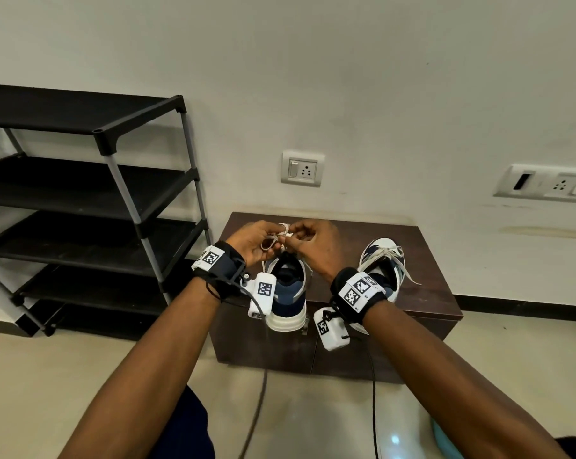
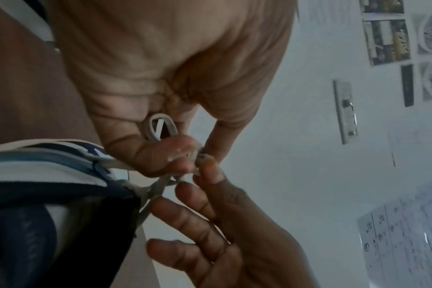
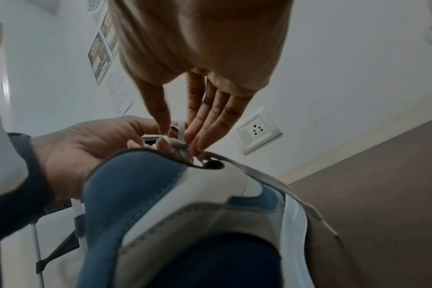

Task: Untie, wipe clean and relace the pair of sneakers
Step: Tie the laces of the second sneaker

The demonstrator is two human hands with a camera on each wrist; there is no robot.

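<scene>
Both hands meet over the near sneaker (image 1: 288, 293), which sits heel toward the camera at the front edge of the dark brown counter (image 1: 425, 260), blue & white w/ a thick pale sole; left hand (image 1: 251, 241) pinches a loop of the off-white lace (image 1: 275, 240) btwn thumb & fingertips, other fingers curled; right hand (image 1: 313, 245) pinches the same lace at the knot, thumb & forefinger closed on it, remaining fingers loosely extended alongside; left wrist view shows a small lace loop (image 2: 160, 126) poking out above the pinching fingers (image 2: 185, 148) & strands running down to the shoe's top eyelets; right wrist view shows the knot (image 3: 179, 146) just above the sneaker's collar (image 3: 148, 185), one flat lace end trailing down the shoe's side onto the counter; second sneaker (image 1: 384, 263) stands to the right on the counter, apart from the first, toe toward the wall, laces tied in a bow w/ ends hanging loose; black shelf rack (image 1: 81, 193) stands at left against the wall; wall socket (image 1: 302, 168) above the counter, a longer switch panel (image 1: 545, 185) further right; wrist straps w/ markers on both arms, cables dropping to the tiled floor (image 1: 64, 376).
</scene>
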